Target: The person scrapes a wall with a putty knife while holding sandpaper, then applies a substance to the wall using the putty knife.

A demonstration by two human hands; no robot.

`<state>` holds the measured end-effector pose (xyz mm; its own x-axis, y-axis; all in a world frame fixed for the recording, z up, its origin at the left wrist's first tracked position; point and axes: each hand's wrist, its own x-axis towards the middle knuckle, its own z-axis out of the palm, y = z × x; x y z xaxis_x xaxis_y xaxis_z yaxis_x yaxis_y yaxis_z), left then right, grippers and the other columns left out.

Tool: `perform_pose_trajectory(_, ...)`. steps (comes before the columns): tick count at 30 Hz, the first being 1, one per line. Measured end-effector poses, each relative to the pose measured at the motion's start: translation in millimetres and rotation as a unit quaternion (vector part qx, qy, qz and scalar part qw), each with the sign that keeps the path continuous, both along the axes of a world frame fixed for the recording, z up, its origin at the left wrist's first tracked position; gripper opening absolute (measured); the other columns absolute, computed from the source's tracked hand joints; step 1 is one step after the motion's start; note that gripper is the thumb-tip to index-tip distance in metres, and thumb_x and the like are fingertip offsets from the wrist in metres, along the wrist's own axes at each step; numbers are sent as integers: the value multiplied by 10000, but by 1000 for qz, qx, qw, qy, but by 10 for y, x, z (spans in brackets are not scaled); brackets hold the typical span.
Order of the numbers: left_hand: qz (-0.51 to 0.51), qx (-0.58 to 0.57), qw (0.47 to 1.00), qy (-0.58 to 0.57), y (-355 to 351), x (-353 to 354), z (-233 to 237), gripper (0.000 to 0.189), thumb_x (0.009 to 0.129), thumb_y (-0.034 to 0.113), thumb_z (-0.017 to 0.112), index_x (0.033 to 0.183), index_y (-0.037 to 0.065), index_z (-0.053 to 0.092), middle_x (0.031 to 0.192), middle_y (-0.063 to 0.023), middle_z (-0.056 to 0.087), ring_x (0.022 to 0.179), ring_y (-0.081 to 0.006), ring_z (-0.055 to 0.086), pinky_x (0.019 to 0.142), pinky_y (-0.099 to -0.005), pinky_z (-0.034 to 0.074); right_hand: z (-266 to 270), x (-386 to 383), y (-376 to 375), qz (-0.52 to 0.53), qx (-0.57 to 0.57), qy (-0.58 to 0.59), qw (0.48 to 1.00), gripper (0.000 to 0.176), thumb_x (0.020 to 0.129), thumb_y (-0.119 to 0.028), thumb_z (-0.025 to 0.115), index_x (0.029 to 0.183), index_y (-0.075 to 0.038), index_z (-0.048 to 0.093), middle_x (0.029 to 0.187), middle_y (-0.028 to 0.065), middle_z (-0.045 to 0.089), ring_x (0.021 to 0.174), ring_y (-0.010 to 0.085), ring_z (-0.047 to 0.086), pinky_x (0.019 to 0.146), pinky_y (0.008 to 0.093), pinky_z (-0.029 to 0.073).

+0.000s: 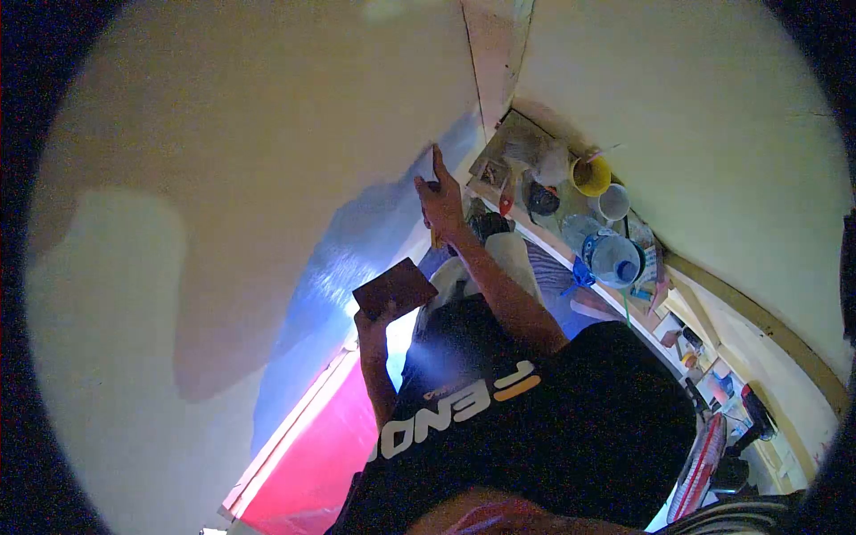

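My left hand (376, 323) is closed on the lower edge of a flat, dark brown rectangular plate (395, 290), tilted in front of the wall. Above and to the right of it, my right hand (443, 207) is up close to the wall, its index finger stretched out toward the surface. The other fingers of that hand are curled, and a small yellow-orange piece (437, 239) shows just under them; I cannot tell what tool it belongs to. Beside both hands, the pale wall (241, 160) carries a shiny bluish patch (343, 259).
On a ledge to the right stand a yellow cup (590, 176), a white cup (613, 203) and a large clear water bottle (615, 259). A crumpled plastic bag (551, 163) and a red-handled item (506, 196) lie there too. A pink-red sheet (312, 446) is low on the left.
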<state>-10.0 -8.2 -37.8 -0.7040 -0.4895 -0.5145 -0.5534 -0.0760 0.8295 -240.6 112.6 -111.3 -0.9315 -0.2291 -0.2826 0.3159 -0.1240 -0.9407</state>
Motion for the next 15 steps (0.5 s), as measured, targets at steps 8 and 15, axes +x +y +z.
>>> perform_pose_trajectory(8,-9,-6,1000,-20,-13,16,-53,362,812,182,717,1106,-11,632,1018,-83,679,922,-177,623,855,-346,485,104,-139,92,14,-41,-89,995,741,913,-113,546,1514,-208,123,502,-32,423,352,80,360,318,267,345)
perform_pose_trajectory(15,-19,-9,999,-33,16,-139,57,372,800,189,728,1084,-33,636,1011,-81,679,911,-179,620,840,-344,488,11,-256,184,-1,-63,-62,996,725,927,-157,575,1512,-213,149,511,-34,430,360,68,348,322,258,336)
